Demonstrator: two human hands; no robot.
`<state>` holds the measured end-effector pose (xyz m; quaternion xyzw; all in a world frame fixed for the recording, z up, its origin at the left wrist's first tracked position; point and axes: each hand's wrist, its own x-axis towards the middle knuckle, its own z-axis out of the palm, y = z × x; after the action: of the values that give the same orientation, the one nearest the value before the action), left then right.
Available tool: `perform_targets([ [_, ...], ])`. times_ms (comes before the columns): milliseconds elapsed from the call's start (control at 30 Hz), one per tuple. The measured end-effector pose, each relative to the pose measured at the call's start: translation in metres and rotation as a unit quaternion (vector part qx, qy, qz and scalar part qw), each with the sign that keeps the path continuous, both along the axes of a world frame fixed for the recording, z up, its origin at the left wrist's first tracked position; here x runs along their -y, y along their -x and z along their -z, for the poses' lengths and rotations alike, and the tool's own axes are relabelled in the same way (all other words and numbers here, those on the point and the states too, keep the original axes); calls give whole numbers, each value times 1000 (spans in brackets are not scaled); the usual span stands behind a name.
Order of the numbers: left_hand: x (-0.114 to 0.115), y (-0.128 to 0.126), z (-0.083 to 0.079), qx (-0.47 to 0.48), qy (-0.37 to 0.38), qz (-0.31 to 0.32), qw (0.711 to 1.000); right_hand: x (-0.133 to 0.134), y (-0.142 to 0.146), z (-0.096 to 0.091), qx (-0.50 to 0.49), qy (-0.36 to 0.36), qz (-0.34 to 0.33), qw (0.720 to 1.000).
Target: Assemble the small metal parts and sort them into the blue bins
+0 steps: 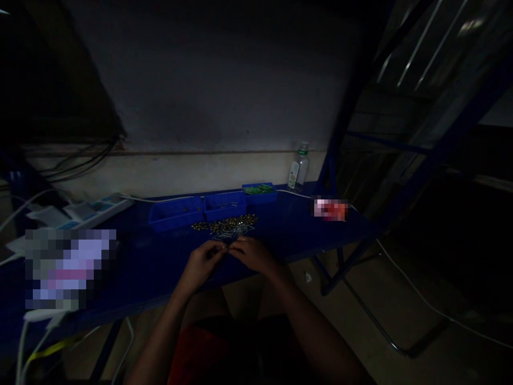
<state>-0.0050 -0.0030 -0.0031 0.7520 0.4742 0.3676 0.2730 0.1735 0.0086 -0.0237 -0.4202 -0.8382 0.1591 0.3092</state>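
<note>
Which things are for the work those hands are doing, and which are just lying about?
Probably work things, near the left hand and right hand:
brass-coloured pieces
silvery pins
blue trays

Seemingly just lying about:
clear bottle
white strip

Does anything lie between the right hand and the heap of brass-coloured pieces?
Yes: thin silvery pins lie along the near side of the brass-coloured pieces, between them and the right hand. I see nothing else in the way.
</note>
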Motion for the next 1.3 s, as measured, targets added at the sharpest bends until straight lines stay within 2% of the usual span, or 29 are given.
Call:
perform_targets([
  [200,2,-1,-1,32,13,-19,999,1,1,-1,-49,19,26,998],
  [367,1,-1,1,-5,31,-8,999,2,-1,-5,-91,27,19,995],
  [733,-2,-1,4,-46,-4,-1,999,2,-2,-5,-71,56,-4,996],
  [1033,1,-3,1,-31,12,-11,999,1,-1,-4,-119,47,59,990],
  [1300,2,-1,-1,-21,18,-19,999,2,-2,-6,-122,42,55,990],
])
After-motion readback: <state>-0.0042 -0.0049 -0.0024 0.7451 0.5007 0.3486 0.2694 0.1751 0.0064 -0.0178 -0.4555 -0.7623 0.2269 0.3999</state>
